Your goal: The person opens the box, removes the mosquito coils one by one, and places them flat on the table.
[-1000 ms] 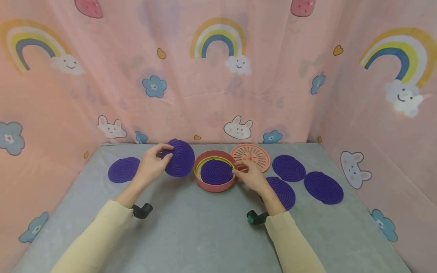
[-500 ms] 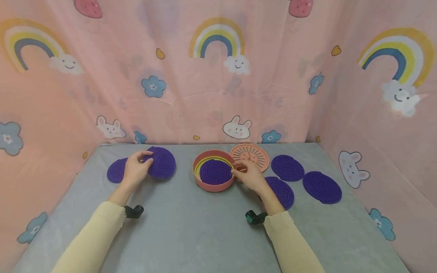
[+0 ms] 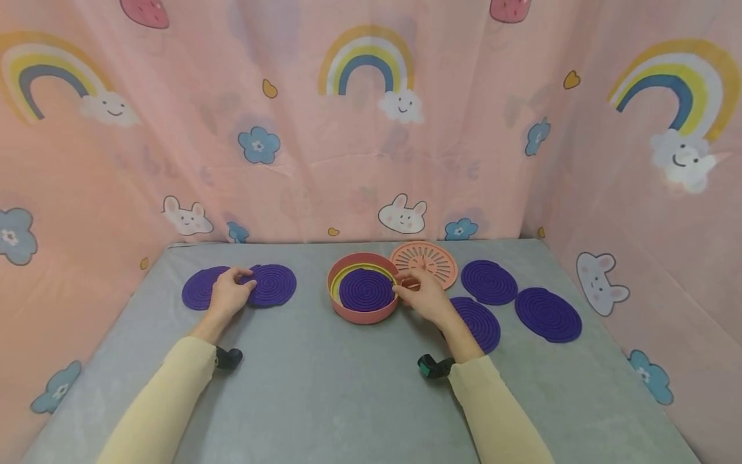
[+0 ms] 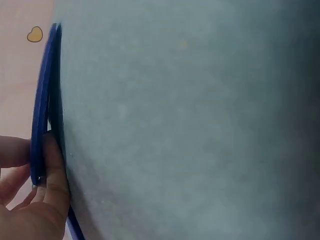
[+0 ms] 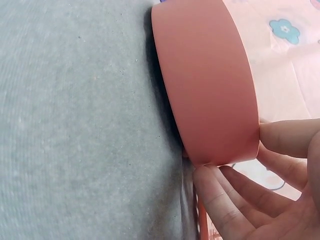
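Observation:
My left hand (image 3: 230, 293) pinches the edge of a purple spiral mosquito coil (image 3: 274, 285), low over the table at left. In the left wrist view this coil (image 4: 42, 100) is seen edge-on between thumb and fingers, its far edge close to the cloth. Another mosquito coil (image 3: 199, 290) lies partly behind that hand. At centre stands a round red mosquito coil holder (image 3: 364, 316) with a yellow inner ring and a purple coil (image 3: 366, 290) inside. My right hand (image 3: 426, 296) holds its right side; in the right wrist view thumb and fingers (image 5: 212, 187) touch its wall.
The slotted orange lid (image 3: 435, 264) lies behind the holder to the right. Three more coils lie at right: one at the back (image 3: 489, 282), one (image 3: 481, 325) partly under the right forearm, one (image 3: 547, 314) furthest right. A pink printed curtain (image 3: 324, 180) encloses the grey table (image 3: 324, 386).
My left hand has carried its mosquito coil leftward from beside the holder and lowered it, tipping it from raised to nearly flat near the left coil. My right hand has stayed on the holder.

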